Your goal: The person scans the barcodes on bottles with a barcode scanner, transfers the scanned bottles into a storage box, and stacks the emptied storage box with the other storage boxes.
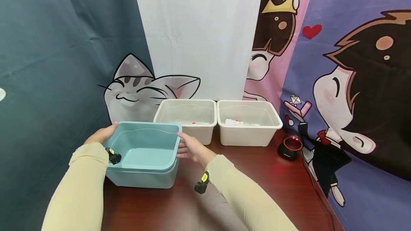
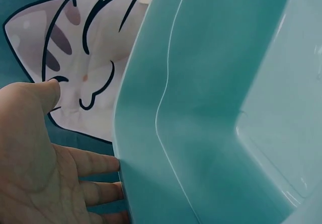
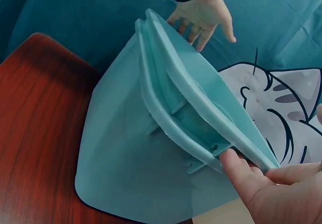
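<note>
Two light-blue plastic bins stand nested at the left of the table, the upper bin (image 1: 141, 167) inside the lower bin (image 1: 141, 181). Nothing lies in the upper one. At its left side is my left hand (image 1: 100, 135); the left wrist view shows straight fingertips against the bin's edge and the thumb raised away from it. My right hand (image 1: 194, 148) pinches the upper bin's right rim, its thumb on top and fingers underneath. In the right wrist view a gap shows between the two rims at this corner.
Behind stand two white bins side by side. The left white bin (image 1: 196, 130) holds a small red-and-white item, the right white bin (image 1: 247, 136) a white package (image 1: 233, 122). A black device with a glowing red ring (image 1: 293, 143) stands at the right, its cable along the table edge.
</note>
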Action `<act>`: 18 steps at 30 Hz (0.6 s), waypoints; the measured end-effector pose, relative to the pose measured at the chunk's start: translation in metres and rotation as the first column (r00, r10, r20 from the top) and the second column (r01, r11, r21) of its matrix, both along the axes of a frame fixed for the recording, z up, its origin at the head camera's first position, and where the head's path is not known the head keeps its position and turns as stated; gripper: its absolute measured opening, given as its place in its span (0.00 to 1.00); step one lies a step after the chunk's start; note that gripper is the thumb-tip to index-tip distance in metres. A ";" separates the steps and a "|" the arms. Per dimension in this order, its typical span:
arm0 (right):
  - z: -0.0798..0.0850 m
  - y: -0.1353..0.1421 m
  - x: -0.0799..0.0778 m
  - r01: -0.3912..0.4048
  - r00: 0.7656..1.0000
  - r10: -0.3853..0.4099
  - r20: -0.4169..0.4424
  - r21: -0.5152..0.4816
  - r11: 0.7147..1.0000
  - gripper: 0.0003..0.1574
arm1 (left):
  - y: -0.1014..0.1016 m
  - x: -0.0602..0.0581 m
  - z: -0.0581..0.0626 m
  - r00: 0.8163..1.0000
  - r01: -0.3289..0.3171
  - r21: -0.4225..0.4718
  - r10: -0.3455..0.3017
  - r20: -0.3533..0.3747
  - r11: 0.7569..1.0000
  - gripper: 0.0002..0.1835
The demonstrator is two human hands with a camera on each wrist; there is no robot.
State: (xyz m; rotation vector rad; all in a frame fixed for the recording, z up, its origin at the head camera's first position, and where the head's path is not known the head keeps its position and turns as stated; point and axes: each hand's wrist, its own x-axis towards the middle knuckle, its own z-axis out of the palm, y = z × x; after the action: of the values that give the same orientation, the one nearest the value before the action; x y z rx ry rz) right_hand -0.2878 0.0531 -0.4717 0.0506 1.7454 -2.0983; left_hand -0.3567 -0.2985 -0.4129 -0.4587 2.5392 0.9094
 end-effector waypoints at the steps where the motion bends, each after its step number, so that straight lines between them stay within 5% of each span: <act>1: 0.000 0.000 0.000 -0.003 1.000 0.003 -0.006 0.016 1.000 0.48 | 0.001 0.002 0.001 1.000 0.008 -0.005 -0.008 0.004 1.000 0.60; 12: 0.005 0.005 -0.001 -0.030 1.000 0.030 0.006 0.011 0.999 0.50 | 0.000 0.004 0.001 0.999 0.019 -0.005 -0.018 0.035 1.000 0.62; 18: 0.015 0.032 -0.009 0.000 1.000 0.003 -0.026 0.096 0.995 0.42 | 0.027 0.006 0.024 0.993 0.114 -0.059 -0.114 0.012 0.992 0.55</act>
State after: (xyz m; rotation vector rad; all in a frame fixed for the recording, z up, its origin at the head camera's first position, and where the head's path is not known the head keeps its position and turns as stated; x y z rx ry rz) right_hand -0.2970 0.0848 -0.4563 0.0497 1.8601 -2.0217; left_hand -0.3505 -0.2711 -0.3890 -0.3305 2.5613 0.7903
